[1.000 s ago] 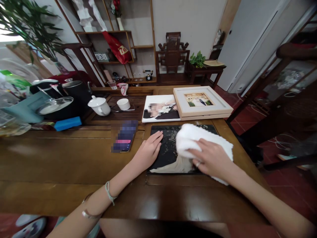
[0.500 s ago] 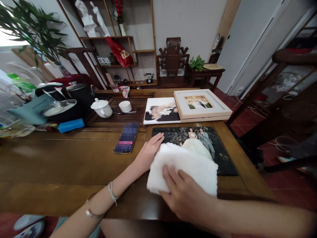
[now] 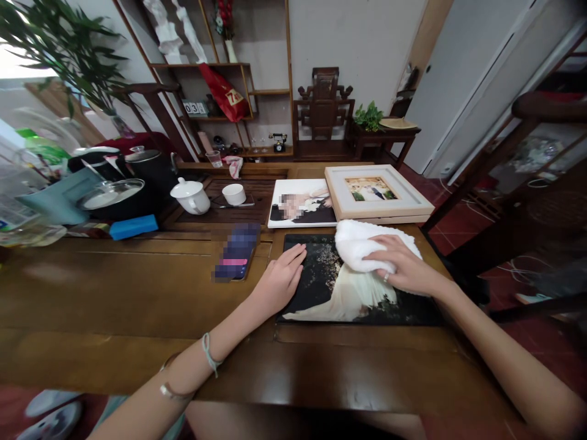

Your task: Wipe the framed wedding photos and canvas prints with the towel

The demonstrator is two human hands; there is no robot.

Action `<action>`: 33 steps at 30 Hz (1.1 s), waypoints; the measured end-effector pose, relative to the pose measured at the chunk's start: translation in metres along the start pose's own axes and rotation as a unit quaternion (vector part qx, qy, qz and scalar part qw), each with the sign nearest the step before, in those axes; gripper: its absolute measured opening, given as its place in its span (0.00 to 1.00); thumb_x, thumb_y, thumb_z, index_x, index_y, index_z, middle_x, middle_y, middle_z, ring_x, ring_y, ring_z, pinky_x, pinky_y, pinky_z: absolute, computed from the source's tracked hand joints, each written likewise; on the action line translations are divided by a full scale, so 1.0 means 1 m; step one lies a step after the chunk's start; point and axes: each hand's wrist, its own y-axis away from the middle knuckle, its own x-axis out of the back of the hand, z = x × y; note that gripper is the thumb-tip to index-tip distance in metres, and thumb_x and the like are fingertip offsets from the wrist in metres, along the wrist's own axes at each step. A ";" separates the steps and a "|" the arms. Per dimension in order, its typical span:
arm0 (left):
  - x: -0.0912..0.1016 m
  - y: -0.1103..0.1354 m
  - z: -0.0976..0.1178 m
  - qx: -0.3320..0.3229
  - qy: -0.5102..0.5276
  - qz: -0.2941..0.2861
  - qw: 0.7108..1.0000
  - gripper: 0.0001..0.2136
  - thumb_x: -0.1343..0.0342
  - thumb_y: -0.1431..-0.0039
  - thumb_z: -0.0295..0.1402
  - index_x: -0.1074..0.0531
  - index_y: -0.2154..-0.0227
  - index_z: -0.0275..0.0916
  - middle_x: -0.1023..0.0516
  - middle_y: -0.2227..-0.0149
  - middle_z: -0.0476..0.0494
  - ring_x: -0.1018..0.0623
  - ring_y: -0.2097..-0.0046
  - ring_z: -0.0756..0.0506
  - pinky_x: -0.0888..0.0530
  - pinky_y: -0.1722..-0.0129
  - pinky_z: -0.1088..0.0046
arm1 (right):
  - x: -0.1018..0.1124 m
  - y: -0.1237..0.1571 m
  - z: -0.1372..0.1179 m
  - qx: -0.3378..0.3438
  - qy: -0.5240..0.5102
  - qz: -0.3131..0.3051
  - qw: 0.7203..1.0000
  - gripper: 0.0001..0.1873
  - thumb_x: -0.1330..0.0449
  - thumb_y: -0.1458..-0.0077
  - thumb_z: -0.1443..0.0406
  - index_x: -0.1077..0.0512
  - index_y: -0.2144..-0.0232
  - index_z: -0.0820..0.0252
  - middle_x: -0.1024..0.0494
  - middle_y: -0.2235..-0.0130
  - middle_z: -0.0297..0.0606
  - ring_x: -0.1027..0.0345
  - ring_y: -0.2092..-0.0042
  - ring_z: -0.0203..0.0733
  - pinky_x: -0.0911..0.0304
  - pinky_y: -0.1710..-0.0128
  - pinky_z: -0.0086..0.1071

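A dark wedding photo panel point(image 3: 316, 287) lies flat on the wooden table, a pale gown showing across it. My left hand point(image 3: 285, 273) rests on the panel's left edge, fingers stretched out. Folded under my right hand point(image 3: 406, 264) is a fluffy white cloth point(image 3: 362, 244), which I grip and press against the panel's upper right part. The cloth hides the couple's upper bodies in the picture. Left of my left hand lies a phone point(image 3: 238, 250), its screen partly blurred.
Beyond the panel lie a white-edged photo print point(image 3: 302, 205) and stacked framed pictures point(image 3: 406, 189). Further left stand a lidded white cup point(image 3: 190, 197), a small white bowl point(image 3: 234, 194), a blue block point(image 3: 133, 227) and a dark pot point(image 3: 117, 201). The table point(image 3: 137, 293) ends near my lap.
My right hand has moved the cloth up and to the right, away from the panel's lower edge, uncovering the gown. My left hand stays on the left edge.
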 end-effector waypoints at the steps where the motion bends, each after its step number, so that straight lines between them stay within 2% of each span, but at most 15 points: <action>1: 0.000 0.000 0.000 0.001 -0.001 -0.002 1.000 0.18 0.58 0.34 0.27 0.36 0.43 0.36 0.35 0.38 0.37 0.36 0.36 0.43 0.33 0.40 0.58 | 0.001 0.002 0.007 -0.015 0.003 0.004 1.000 0.21 0.44 0.53 0.70 0.23 0.56 0.55 0.29 0.49 0.48 0.41 0.43 0.58 0.43 0.48 0.58; 4: 0.001 0.000 0.000 0.001 -0.003 -0.006 1.000 0.18 0.59 0.33 0.28 0.36 0.43 0.35 0.35 0.38 0.37 0.36 0.36 0.43 0.33 0.40 0.58 | 0.003 0.008 0.002 -0.010 -0.008 -0.007 1.000 0.24 0.46 0.56 0.73 0.24 0.57 0.55 0.29 0.47 0.47 0.40 0.42 0.55 0.43 0.46 0.57; 10: 0.001 0.000 -0.001 -0.006 -0.004 -0.004 1.000 0.18 0.59 0.34 0.27 0.36 0.43 0.36 0.35 0.38 0.36 0.36 0.36 0.42 0.32 0.41 0.56 | 0.008 0.030 -0.069 0.070 -0.068 -0.079 0.992 0.24 0.48 0.60 0.78 0.24 0.62 0.56 0.33 0.40 0.41 0.46 0.37 0.50 0.55 0.37 0.59; 12: 0.001 0.000 -0.001 -0.007 -0.006 -0.006 1.000 0.18 0.59 0.33 0.28 0.36 0.43 0.36 0.35 0.38 0.37 0.37 0.36 0.42 0.32 0.41 0.56 | 0.011 0.040 -0.080 0.087 -0.075 -0.112 0.987 0.22 0.48 0.59 0.78 0.25 0.65 0.56 0.35 0.39 0.39 0.49 0.36 0.50 0.56 0.36 0.57; 14: 0.000 0.000 -0.002 -0.007 -0.005 -0.007 1.000 0.18 0.59 0.33 0.28 0.36 0.43 0.36 0.35 0.38 0.37 0.37 0.36 0.41 0.32 0.41 0.56 | 0.012 0.048 -0.078 0.093 -0.087 -0.109 0.986 0.17 0.47 0.55 0.77 0.25 0.66 0.56 0.38 0.37 0.39 0.49 0.35 0.50 0.52 0.37 0.54; 18: -0.001 0.000 -0.002 -0.008 -0.002 0.004 1.000 0.18 0.59 0.33 0.28 0.36 0.43 0.37 0.35 0.38 0.37 0.37 0.36 0.42 0.32 0.41 0.56 | 0.010 0.050 -0.039 0.071 -0.101 -0.019 0.992 0.07 0.44 0.44 0.66 0.25 0.66 0.57 0.47 0.33 0.44 0.52 0.35 0.55 0.47 0.40 0.54; 20: -0.001 0.001 -0.001 -0.008 -0.003 0.008 1.000 0.18 0.59 0.34 0.28 0.36 0.43 0.38 0.35 0.38 0.37 0.36 0.36 0.43 0.32 0.41 0.57 | 0.007 0.045 -0.015 0.040 -0.076 -0.001 0.996 0.09 0.44 0.43 0.62 0.25 0.63 0.56 0.41 0.36 0.46 0.44 0.38 0.56 0.43 0.43 0.53; 22: -0.001 0.001 -0.001 -0.007 -0.005 0.006 1.000 0.18 0.59 0.34 0.27 0.37 0.43 0.38 0.35 0.38 0.37 0.36 0.36 0.43 0.33 0.41 0.57 | 0.003 0.037 0.007 -0.001 -0.035 0.004 0.999 0.12 0.44 0.44 0.63 0.26 0.59 0.56 0.30 0.44 0.46 0.35 0.44 0.54 0.36 0.48 0.51; 25: 0.001 0.001 0.001 -0.001 -0.012 -0.005 1.000 0.18 0.59 0.33 0.28 0.37 0.43 0.36 0.36 0.38 0.36 0.37 0.36 0.43 0.32 0.41 0.56 | -0.002 0.024 0.023 -0.024 0.002 0.025 0.999 0.16 0.46 0.46 0.66 0.27 0.55 0.55 0.22 0.54 0.43 0.34 0.45 0.55 0.36 0.49 0.52; 28: 0.001 0.000 0.002 0.002 -0.015 -0.009 1.000 0.18 0.60 0.33 0.27 0.37 0.43 0.35 0.36 0.38 0.36 0.37 0.36 0.42 0.33 0.41 0.56 | -0.004 0.016 0.009 0.014 -0.020 0.023 0.999 0.18 0.47 0.45 0.67 0.28 0.53 0.55 0.22 0.54 0.42 0.38 0.41 0.54 0.43 0.43 0.55; 33: -0.001 0.001 -0.001 -0.003 -0.009 -0.006 1.000 0.19 0.59 0.34 0.26 0.37 0.43 0.37 0.35 0.38 0.36 0.36 0.36 0.42 0.32 0.41 0.55 | -0.003 0.009 -0.054 0.129 -0.113 -0.074 0.982 0.16 0.45 0.45 0.66 0.27 0.54 0.54 0.31 0.42 0.44 0.44 0.38 0.50 0.60 0.36 0.55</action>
